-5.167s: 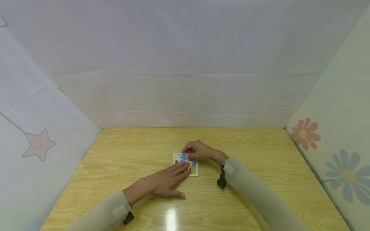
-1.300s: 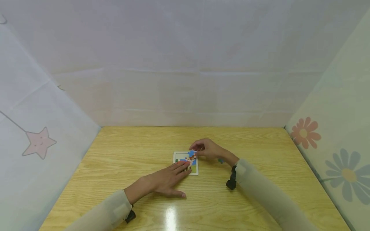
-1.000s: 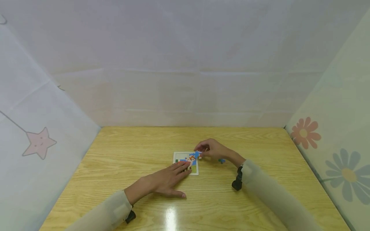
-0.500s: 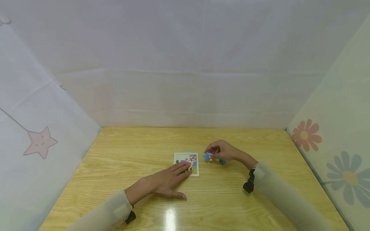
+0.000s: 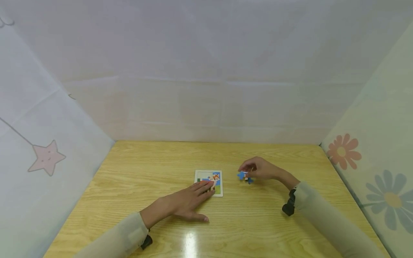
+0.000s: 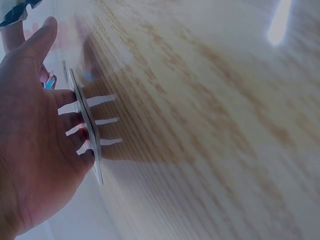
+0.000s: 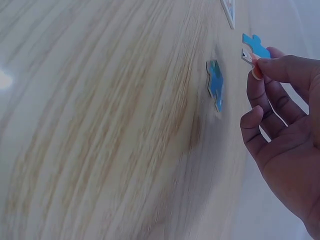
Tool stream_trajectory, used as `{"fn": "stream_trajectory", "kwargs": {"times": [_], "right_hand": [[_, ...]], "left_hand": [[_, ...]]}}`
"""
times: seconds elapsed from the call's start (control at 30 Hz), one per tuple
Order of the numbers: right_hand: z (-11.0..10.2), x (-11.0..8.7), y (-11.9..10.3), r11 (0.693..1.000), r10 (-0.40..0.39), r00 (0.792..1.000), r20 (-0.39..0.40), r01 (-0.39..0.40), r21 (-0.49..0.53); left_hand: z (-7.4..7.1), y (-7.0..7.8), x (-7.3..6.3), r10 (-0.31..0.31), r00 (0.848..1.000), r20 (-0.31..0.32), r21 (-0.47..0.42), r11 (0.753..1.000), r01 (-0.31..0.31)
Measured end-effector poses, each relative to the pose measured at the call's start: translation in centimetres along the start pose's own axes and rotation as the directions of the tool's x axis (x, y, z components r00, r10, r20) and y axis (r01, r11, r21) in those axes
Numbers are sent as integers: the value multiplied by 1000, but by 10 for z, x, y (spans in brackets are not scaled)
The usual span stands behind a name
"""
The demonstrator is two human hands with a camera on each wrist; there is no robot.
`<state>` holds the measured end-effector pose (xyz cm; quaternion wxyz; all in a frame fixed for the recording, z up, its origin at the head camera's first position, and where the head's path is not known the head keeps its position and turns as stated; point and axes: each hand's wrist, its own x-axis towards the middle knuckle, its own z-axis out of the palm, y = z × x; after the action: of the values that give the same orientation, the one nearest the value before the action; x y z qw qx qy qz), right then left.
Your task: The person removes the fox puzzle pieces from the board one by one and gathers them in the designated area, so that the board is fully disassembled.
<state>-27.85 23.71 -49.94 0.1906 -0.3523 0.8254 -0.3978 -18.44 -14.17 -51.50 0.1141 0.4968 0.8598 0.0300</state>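
Observation:
My left hand (image 5: 190,202) lies with fingers spread over the lower part of a small framed jigsaw puzzle (image 5: 218,193). In the left wrist view, the fingertips touch the puzzle board (image 6: 89,125) from its face, the thumb apart. To the right of the board, my right hand (image 5: 262,168) pinches a blue puzzle piece (image 5: 241,175) between thumb and fingers. The right wrist view shows that piece (image 7: 257,47) held clear of the table, with orange and white print. Below it a second blue puzzle piece (image 7: 215,82) with a green patch lies on the wood.
The wooden table (image 5: 155,157) spreads around both hands. White cloth walls (image 5: 206,89) enclose it at the back and sides. The board's upper left shows a pale bare area (image 5: 202,175).
My right hand has lifted the blue piece out of the board's upper part and carried it right, over beside the loose piece. My left hand has stayed on the board.

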Motion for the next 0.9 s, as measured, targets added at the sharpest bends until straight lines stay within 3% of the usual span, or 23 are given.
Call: {"fn": "stream_trajectory", "kwargs": {"times": [0.6, 0.9], "right_hand": [[-17, -26, 18, 1000, 12, 1000, 4, -12, 6], [-20, -37, 26, 998, 63, 998, 1, -63, -2]], "left_hand": [[-4, 2, 0, -24, 999, 35, -7, 1000, 24], [-3, 1, 0, -31, 999, 37, 5, 1000, 31]]}}
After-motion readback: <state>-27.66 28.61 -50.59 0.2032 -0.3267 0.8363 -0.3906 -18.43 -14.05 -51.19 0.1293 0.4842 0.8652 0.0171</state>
